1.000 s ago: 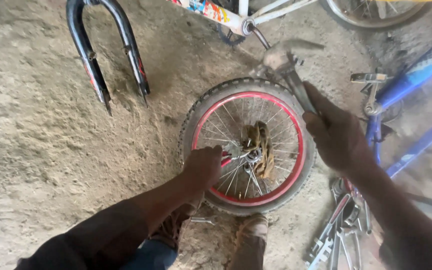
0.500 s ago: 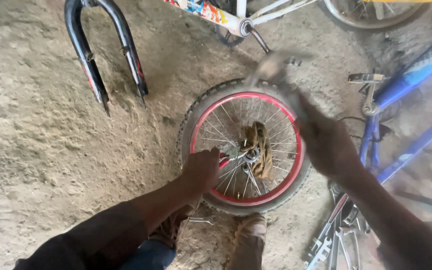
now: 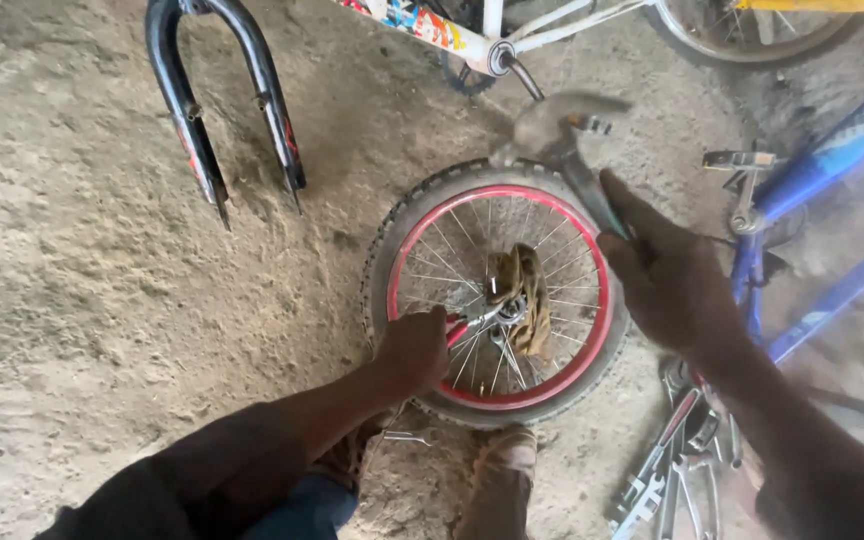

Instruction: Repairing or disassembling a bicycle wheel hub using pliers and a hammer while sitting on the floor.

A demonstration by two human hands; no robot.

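Small bicycle wheel (image 3: pixel 497 295) — red rim, black knobby tyre, silver spokes — lying flat on dirt at frame centre. Red-handled tool (image 3: pixel 472 325) at the hub; blurred hammer (image 3: pixel 562 140) raised above the upper rim.

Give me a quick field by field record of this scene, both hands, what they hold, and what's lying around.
Setting: sandy dirt ground
Left hand: grips a red-handled tool at the hub of the wheel
Right hand: raised, holds a hammer, blurred
Wheel: small, red rim, black tyre, flat on the ground
Rag: brownish, draped over the hub
Nearby: black fork, white bicycle frame, blue bicycle frame, spanners
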